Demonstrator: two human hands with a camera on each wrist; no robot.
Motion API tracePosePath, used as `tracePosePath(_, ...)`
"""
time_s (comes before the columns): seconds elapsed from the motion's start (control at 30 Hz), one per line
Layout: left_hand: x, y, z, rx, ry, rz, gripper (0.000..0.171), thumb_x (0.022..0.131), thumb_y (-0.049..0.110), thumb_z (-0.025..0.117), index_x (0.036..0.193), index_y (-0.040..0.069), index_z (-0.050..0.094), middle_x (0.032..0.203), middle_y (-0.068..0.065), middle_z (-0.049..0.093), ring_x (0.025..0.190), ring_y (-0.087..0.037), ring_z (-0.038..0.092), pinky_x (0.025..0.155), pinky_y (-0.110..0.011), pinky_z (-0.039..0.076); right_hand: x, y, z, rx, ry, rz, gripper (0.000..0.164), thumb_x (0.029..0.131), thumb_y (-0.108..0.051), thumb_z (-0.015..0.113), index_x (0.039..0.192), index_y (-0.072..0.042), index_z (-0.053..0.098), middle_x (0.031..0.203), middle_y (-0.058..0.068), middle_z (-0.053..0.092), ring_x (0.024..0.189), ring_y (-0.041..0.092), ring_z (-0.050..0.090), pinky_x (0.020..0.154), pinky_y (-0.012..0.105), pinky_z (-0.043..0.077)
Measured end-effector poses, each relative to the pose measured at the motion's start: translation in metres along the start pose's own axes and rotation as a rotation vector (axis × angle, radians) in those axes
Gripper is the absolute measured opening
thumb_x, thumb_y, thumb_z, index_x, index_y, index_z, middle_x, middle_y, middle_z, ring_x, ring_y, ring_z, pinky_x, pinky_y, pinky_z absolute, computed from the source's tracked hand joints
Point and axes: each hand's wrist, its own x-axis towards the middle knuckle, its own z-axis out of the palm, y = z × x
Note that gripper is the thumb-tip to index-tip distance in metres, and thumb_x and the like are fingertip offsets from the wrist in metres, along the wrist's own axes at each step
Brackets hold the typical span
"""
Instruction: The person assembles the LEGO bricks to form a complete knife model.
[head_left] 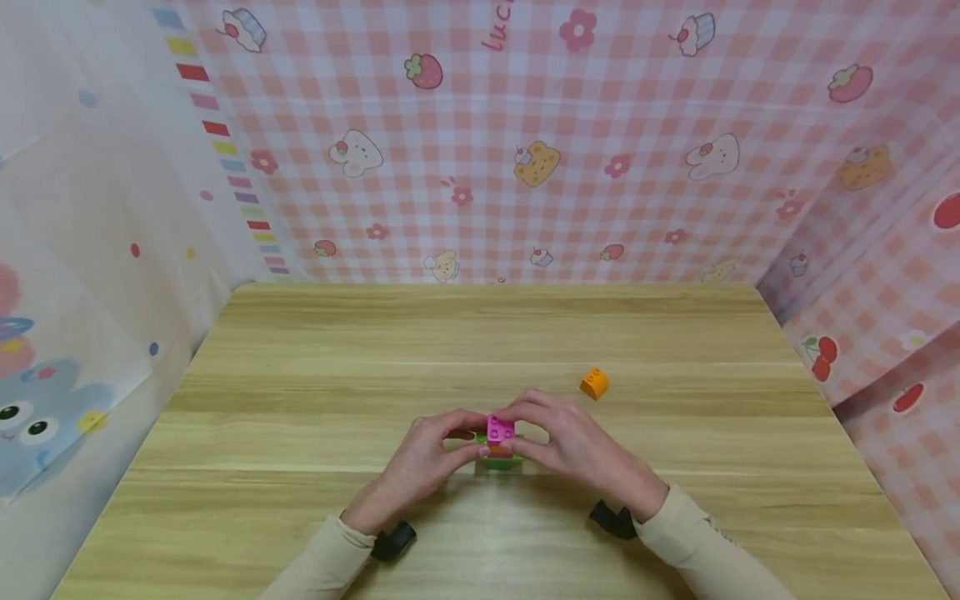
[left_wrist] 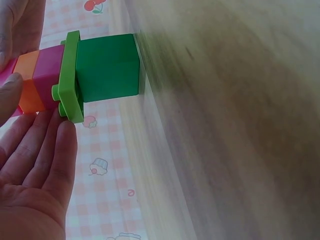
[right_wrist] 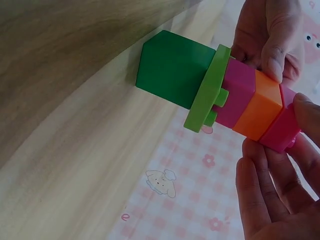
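Observation:
A small tower of toy building bricks stands on the table between both hands. From the bottom it has a dark green brick (left_wrist: 108, 67), a wider light green plate (right_wrist: 207, 90), a magenta brick (right_wrist: 236, 94), an orange brick (right_wrist: 258, 106) and a studded pink brick (head_left: 501, 428) on top. My left hand (head_left: 432, 454) holds the tower at the orange brick, its thumb (right_wrist: 273, 62) against one side. From the right, my right hand (head_left: 562, 433) pinches the pink brick between thumb and fingers. The far fingertips are partly hidden behind the bricks.
A loose orange curved brick (head_left: 595, 383) lies on the wooden table (head_left: 300, 375), beyond the right hand. Black straps or mounts (head_left: 393, 541) sit at both wrists. Patterned cloth (head_left: 487, 125) hangs behind the table and along its sides.

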Motion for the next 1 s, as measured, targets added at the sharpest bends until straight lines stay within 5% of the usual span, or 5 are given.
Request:
tracePosePath(0.7,0.0007,-0.0039,0.0002,0.014,-0.007,0.041,0.029,0.091,0.009,0.08,0.119,0.004,0.073,0.117,-0.008,0.076,0.109,-0.024,0.072,0.096,-0.037,0.059,0.0004,-0.0028,-0.0005,-0.014,-0.045,0.022,0.028,0.093,-0.02,0.081,0.117,-0.008,0.075,0.109,-0.005,0.069,0.089,0.016,0.067,0.075,0.033,0.062)
tracePosePath(1.0,0.0018,-0.0021,-0.0002,0.026,-0.005,0.008,0.032,0.089,0.011,0.081,0.119,0.005,0.073,0.118,-0.007,0.076,0.109,-0.022,0.072,0.096,-0.034,0.059,0.0002,-0.0022,-0.001,-0.023,-0.048,0.044,0.03,0.094,-0.022,0.079,0.121,-0.01,0.074,0.11,-0.005,0.07,0.091,0.014,0.069,0.075,0.032,0.062)
